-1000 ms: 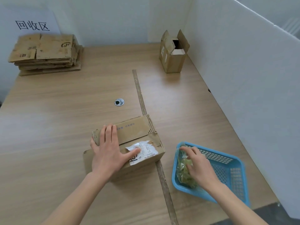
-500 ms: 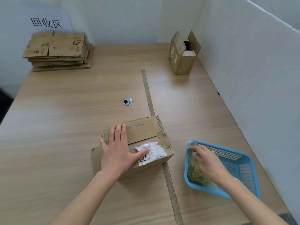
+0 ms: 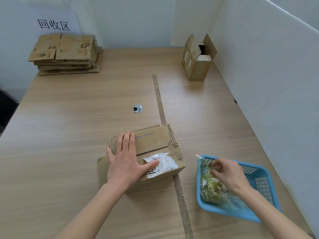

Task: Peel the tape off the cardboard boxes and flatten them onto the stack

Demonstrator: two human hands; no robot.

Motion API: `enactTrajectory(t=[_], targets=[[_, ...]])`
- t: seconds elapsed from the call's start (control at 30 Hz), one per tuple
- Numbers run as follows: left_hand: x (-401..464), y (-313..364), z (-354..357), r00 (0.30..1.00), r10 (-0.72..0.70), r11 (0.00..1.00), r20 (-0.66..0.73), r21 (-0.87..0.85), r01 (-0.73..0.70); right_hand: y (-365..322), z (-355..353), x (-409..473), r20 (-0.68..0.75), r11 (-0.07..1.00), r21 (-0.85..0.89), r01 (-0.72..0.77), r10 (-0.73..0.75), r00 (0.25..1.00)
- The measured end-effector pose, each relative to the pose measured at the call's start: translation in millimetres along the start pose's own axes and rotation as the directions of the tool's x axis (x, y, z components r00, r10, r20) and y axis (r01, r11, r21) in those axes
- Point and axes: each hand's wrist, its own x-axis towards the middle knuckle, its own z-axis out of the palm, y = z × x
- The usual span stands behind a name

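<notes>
- A closed cardboard box (image 3: 155,152) lies on the worktop (image 3: 69,135), near its front and about midway across, with its right end over a dark seam strip (image 3: 159,100) that runs front to back.
- A torn white label (image 3: 161,165) is stuck on the box's top near the right front edge.
- The left hand (image 3: 127,161) lies flat on the box, fingers straight across the far flap, thumb stretched out onto the label.
- The right hand (image 3: 227,173) is over a blue basket (image 3: 259,183) to the right of the box; its fingers are curled and pinch a strip of clear tape (image 3: 203,159).
- The strip's loose end sticks up at the basket's left rim.
- A crumpled wad of clear and yellowish tape (image 3: 212,187) fills the left part of the basket.
- A stack (image 3: 67,54) of flattened boxes sits at the far left corner, below a white sign (image 3: 53,24) with black characters on the wall.
- A second box (image 3: 198,57), upright with its top flaps open, stands at the far right by a white partition (image 3: 276,75).
- A round metal grommet (image 3: 137,108) is set in the worktop left of the strip.
</notes>
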Motion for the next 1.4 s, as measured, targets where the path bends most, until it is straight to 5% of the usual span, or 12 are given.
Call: enactTrajectory(t=[0.17, 0.3, 0.43, 0.6, 0.77, 0.9, 1.03, 1.2, 1.3, 1.4], targets=[[-1, 1, -2, 1.0, 0.0, 1.0, 0.006, 0.011, 0.0, 3, -7, -5, -0.12, 0.995, 0.099, 0.022, -0.01, 0.993], [0, 2, -3, 1.0, -0.009, 1.0, 0.008, 0.012, 0.009, -25, -20, -8, -0.275, 0.976, 0.1, 0.192, -0.158, 0.948], [0, 2, -6, 1.0, -0.011, 0.999, 0.017, -0.036, 0.012, -92, -22, -8, -0.063, 0.904, 0.249, 0.348, -0.343, 0.937], [9, -18, -18, 0.998, 0.021, 0.955, 0.056, -0.298, -0.003, -148, -1, 3, 0.19, 0.805, -0.08, 0.588, -0.567, 0.801], [13, -35, -45, 0.978, 0.087, 0.852, 0.191, -0.522, 0.026, -168, -3, -6, 0.078, 0.776, -0.181, 0.605, -0.602, 0.795], [20, -39, -55, 0.97, 0.062, 0.747, 0.234, -0.655, 0.11, -157, -7, -31, -0.173, 0.735, -0.209, 0.645, -0.677, 0.716], [9, -36, -43, 0.975, 0.101, 0.905, 0.196, -0.426, -0.008, -136, -9, -63, -0.137, 0.821, -0.026, 0.57, -0.568, 0.812], [-13, -14, -5, 0.999, 0.005, 0.989, 0.049, -0.145, 0.003, -159, -12, -46, 0.007, 0.985, 0.032, 0.171, -0.171, 0.985], [-10, -11, -8, 0.997, -0.073, 0.956, 0.016, -0.282, 0.074, -175, -3, -19, 0.104, 0.997, -0.022, 0.079, -0.077, 0.992], [-11, -22, -22, 0.996, -0.083, 0.823, -0.017, -0.565, 0.059, -194, 4, -8, 0.194, 0.996, 0.069, 0.055, -0.068, 0.979]])
